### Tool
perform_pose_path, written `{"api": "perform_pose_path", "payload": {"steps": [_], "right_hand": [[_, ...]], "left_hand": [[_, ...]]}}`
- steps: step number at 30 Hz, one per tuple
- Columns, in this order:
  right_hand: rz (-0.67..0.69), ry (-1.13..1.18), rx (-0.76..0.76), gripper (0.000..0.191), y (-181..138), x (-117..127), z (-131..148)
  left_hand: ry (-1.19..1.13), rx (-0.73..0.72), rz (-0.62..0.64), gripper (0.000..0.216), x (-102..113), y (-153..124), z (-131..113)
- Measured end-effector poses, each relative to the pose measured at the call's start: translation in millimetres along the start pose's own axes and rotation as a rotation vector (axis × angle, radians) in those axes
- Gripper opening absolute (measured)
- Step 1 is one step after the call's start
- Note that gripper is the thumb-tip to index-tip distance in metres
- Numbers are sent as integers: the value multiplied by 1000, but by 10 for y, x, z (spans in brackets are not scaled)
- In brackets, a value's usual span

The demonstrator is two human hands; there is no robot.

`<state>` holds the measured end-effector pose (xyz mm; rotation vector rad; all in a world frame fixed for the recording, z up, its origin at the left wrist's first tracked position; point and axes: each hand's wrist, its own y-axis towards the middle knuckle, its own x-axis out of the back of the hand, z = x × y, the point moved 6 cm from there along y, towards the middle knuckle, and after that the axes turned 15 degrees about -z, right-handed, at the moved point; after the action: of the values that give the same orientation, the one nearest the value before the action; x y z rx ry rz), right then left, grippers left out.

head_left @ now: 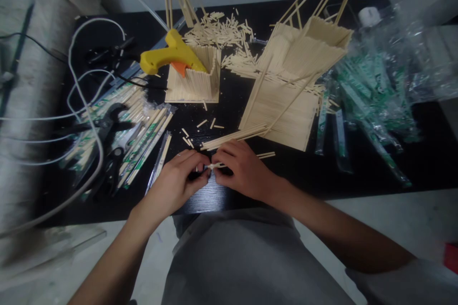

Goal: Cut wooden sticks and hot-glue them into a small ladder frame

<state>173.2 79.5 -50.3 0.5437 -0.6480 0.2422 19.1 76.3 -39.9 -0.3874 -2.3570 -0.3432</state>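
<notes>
My left hand (179, 174) and my right hand (243, 167) meet near the front edge of the black table, fingertips almost touching. A pair of bamboo chopsticks (266, 155) runs out to the right from beneath my right hand, whose fingers are closed on it. The pale near ends show in the small gap between my hands. My left fingers pinch there, though the exact tip is partly covered. Just beyond my right hand lies a loose bundle of chopsticks (232, 137). Short cut stick pieces (186, 140) are scattered ahead of my left hand.
A yellow glue gun (175, 55) rests in a stick-built box (195, 83). To its right stands a larger stick structure (282, 109). Wrapped chopsticks (146, 138), pliers (114, 162) and a white cable (96, 133) lie left; plastic wrappers (372, 86) are heaped right.
</notes>
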Motion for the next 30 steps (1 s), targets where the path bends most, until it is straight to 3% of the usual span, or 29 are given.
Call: {"api": "perform_pose_path", "payload": {"steps": [30], "right_hand": [[0,-1,1,4,3,5,-8]], "left_hand": [[4,3,11,3,-7,-23,8]]}}
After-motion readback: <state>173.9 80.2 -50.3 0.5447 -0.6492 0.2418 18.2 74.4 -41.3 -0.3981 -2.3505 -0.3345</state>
